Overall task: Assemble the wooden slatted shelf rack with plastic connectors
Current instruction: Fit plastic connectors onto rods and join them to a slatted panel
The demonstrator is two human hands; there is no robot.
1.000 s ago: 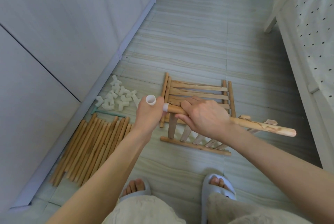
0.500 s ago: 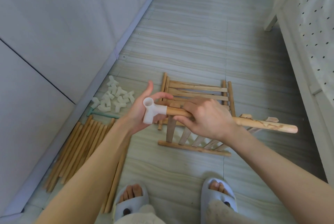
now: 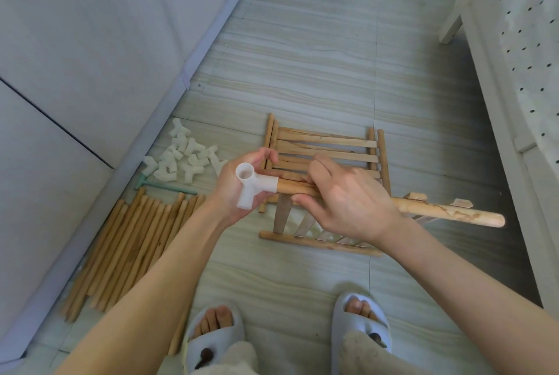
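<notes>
Soft, even daylight, faint shadows, sharp centre, wide-angle bending toward the edges.

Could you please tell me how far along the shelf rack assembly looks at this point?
Early stage. Done: one white connector sits on the end of the slatted panel's rail. In hand: the right hand grips that rail while the left hand cups the connector. Left: a pile of loose connectors, a row of dowels and another slatted panel on the floor.

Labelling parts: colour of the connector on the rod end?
White connector, clearest in head view.
</notes>
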